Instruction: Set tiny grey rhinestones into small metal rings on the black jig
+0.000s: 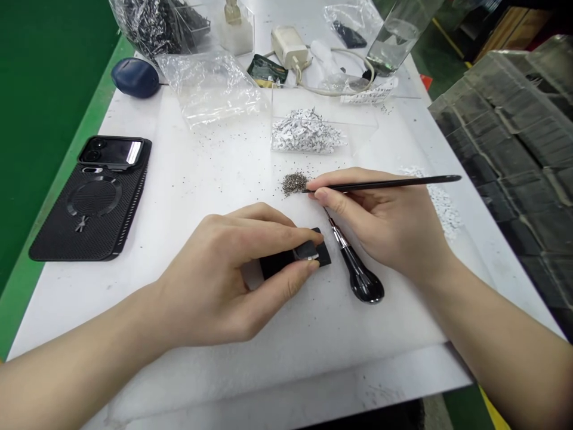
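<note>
My left hand (233, 269) pinches a small black part (295, 258) with a shiny metal piece on it, pressing it against the white foam mat (215, 179). My right hand (385, 221) grips a thin black stick tool (394, 184) like a pen. The tool's tip touches a little heap of tiny grey screws (294, 183). A black-handled screwdriver (358, 272) lies on the mat under my right hand, beside the black part.
A black phone case (92, 203) lies at the left. A clear tray of white shredded bits (308, 132), plastic bags (210, 86), a blue mouse-like object (134, 77), a white charger (289, 46) and a clear bottle (396, 36) sit at the back. Stacked trays (514, 137) stand at the right.
</note>
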The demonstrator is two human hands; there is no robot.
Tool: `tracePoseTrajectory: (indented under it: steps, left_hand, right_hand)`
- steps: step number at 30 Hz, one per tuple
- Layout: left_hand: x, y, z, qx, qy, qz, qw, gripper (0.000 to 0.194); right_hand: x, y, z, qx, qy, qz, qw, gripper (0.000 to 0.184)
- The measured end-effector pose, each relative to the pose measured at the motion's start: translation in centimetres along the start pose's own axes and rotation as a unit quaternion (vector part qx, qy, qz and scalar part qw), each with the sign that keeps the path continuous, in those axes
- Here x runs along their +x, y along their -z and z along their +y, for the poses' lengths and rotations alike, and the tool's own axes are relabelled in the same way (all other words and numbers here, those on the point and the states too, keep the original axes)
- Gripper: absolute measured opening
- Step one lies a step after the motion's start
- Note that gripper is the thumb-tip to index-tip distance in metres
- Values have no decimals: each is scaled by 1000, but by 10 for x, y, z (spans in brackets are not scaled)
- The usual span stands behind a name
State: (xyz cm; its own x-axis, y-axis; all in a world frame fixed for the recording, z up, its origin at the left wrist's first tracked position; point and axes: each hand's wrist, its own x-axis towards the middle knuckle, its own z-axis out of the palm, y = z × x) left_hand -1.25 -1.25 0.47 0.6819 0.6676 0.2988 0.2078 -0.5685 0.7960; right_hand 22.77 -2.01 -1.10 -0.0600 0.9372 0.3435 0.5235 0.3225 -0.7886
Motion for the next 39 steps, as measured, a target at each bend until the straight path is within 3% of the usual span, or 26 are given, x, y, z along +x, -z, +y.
tracePoseTrajectory:
  steps: [9,39]
  left_hand:
    - [1,1,2,2,9,-9,1000,24]
    - [1,1,3,-6,28,-8,1000,23]
  right_hand:
    - [1,3,3,40,-19,-11,999,12]
    - [1,3,2,23,-6,-16,1000,15]
